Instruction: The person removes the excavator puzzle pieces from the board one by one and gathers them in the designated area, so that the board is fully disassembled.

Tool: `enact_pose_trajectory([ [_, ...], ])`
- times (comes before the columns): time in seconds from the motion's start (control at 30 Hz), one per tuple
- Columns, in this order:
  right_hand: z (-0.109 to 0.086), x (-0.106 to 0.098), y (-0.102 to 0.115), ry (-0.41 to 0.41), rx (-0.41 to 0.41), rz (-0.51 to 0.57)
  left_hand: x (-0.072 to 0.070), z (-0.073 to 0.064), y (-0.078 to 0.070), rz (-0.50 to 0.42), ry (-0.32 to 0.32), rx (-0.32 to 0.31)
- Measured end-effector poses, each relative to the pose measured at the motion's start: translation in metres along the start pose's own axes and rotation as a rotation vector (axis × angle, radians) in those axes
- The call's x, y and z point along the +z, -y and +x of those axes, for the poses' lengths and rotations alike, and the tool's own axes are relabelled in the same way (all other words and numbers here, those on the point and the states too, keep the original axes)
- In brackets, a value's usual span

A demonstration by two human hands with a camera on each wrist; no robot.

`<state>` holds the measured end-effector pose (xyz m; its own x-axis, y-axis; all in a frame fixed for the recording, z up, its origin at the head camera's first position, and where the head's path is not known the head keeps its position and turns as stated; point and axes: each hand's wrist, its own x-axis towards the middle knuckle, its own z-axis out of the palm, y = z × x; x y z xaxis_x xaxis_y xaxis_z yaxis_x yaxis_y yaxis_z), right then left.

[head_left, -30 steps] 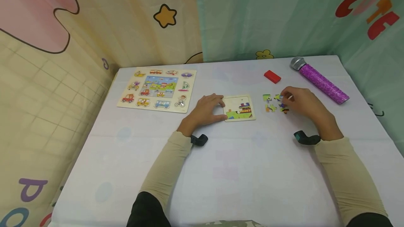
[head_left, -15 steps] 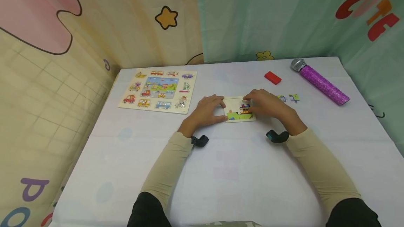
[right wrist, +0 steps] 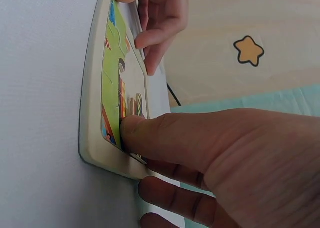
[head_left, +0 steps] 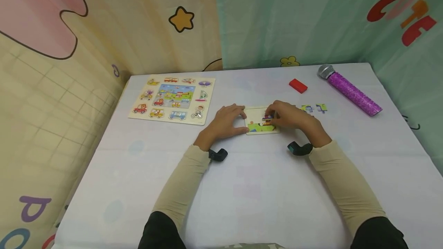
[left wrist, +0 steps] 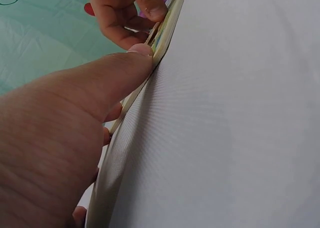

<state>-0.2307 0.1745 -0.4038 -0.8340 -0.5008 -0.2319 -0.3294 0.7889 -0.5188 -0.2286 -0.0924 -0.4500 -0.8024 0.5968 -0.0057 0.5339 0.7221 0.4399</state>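
My left hand (head_left: 226,120) grips the left edge of a small wooden jigsaw puzzle board (head_left: 255,113), thumb at the near corner and fingertips at the far side. Green pieces fill the board's near strip, and a train picture stands at its right. My right hand (head_left: 288,114) is over the board's right part. Its thumb and fingers pinch a small puzzle piece (right wrist: 139,104), which in the right wrist view stands tilted above the tray, partly hidden by the thumb. Two loose puzzle pieces (head_left: 321,107) show just beyond the right hand; the hand hides the area nearer to it.
A larger vehicle picture puzzle (head_left: 178,115) lies at the back left. At the back right are a red block (head_left: 298,85) and a glittery purple microphone (head_left: 354,91). Printed curtains (head_left: 294,18) hang behind the white table (head_left: 249,191).
My right hand has moved left from the loose pieces onto the board's right part, bringing a puzzle piece, and has shifted only slightly since half a second ago. My left hand stays on the board.
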Motion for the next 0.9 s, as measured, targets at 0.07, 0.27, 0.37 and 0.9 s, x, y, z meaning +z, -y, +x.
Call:
enact_pose_trajectory([
  [0.07, -0.001, 0.000, -0.002, -0.003, 0.002, -0.001, 0.000, 0.000, 0.000, -0.002, 0.003, -0.002],
  [0.27, -0.005, -0.006, -0.006, -0.071, 0.016, -0.002, -0.001, 0.000, -0.002, 0.003, 0.002, -0.001],
  [0.37, -0.010, -0.014, -0.009, -0.108, 0.029, 0.019, -0.001, -0.001, -0.002, 0.006, 0.000, 0.003],
  [0.9, -0.100, -0.056, -0.103, -0.172, 0.158, 0.012, -0.002, 0.000, -0.003, 0.019, -0.009, 0.005],
])
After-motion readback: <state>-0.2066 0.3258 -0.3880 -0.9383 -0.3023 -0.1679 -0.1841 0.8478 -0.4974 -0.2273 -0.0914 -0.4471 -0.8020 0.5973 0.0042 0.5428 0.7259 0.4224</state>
